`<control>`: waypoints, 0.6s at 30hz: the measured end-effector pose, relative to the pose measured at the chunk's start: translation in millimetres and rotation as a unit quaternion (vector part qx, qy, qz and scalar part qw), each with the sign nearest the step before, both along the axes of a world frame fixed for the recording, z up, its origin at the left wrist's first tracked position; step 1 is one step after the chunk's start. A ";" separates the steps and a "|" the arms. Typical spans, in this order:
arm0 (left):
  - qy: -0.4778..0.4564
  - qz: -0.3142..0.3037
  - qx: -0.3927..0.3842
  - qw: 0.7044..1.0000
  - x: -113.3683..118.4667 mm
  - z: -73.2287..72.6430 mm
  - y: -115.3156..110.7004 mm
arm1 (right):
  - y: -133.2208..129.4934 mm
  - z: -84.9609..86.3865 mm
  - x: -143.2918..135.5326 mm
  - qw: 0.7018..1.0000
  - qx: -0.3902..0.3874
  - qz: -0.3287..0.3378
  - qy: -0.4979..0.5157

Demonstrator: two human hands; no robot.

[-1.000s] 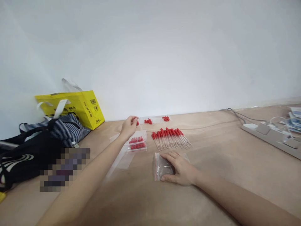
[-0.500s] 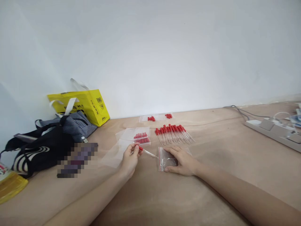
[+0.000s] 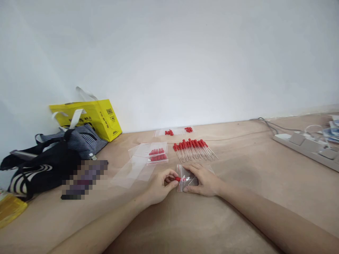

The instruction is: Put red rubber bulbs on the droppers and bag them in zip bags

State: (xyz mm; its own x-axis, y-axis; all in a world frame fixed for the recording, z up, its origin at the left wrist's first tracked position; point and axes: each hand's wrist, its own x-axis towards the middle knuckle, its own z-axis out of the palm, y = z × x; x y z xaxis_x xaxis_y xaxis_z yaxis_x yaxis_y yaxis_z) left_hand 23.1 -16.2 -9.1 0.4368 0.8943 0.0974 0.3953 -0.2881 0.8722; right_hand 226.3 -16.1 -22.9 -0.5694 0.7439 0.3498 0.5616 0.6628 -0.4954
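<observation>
My left hand (image 3: 164,185) pinches a glass dropper by its red rubber bulb (image 3: 177,179). The dropper's glass tube lies inside the mouth of a clear zip bag (image 3: 187,178), and the bulb is at the red-striped opening. My right hand (image 3: 202,179) grips this bag from the right, with its thumb at the near edge and its fingers at the far edge. Beyond the hands, several droppers (image 3: 193,148) lie side by side in a row, red bulbs facing away. A filled zip bag (image 3: 158,154) with red bulbs showing lies farther left.
Flat clear bags (image 3: 132,173) overlap on the table at left. More bagged droppers (image 3: 174,132) lie by the wall. A yellow bag (image 3: 106,120), a striped bag (image 3: 87,141) and a black bag (image 3: 50,169) stand at left. A power strip (image 3: 307,144) with plugs sits at right.
My left hand has moved right and slightly down, sliding the dropper's glass tube into the bag. My right hand stays on the bag. The view has shifted slightly.
</observation>
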 end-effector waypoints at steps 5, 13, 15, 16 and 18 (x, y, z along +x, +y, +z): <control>0.087 -0.071 0.030 0.993 0.0 6.3 6.5 | 0.3 -0.3 -0.7 1.000 0.000 -0.009 -0.015; 0.109 -0.014 0.038 0.993 9.6 -2.1 15.4 | -1.0 5.4 2.7 0.998 0.031 0.007 -0.055; 0.135 -0.042 0.064 0.988 3.8 0.5 25.9 | -0.9 5.6 6.7 0.998 0.030 0.004 -0.058; 0.163 -0.053 0.099 0.980 0.2 3.4 33.6 | -0.7 5.3 8.6 0.998 0.026 0.003 -0.057; 0.242 -0.037 0.212 0.946 -5.6 11.8 53.4 | -0.1 4.0 11.5 0.999 0.017 0.001 -0.051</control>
